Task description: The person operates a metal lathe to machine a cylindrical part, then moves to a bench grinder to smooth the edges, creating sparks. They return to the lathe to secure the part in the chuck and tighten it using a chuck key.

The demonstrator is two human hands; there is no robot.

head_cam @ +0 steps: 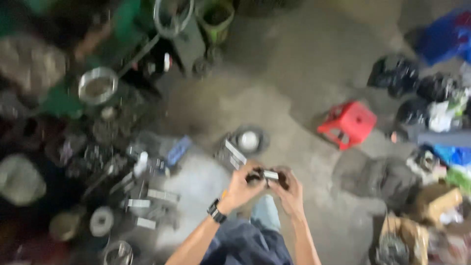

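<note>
- Left hand (241,185) and right hand (289,189) pinch one small metal part (270,174), fingers closed tight.
- It could slip and fall onto the messy floor (294,78).

red stool (349,122); blue bag (447,34); black wristwatch (216,211); grey floor (294,73)

Just above the left hand (240,186): small grey box with pale label (229,154). Farther left: blue packet (177,149). Low to the right of the right hand (289,191): brown cardboard boxes (436,201).
</note>
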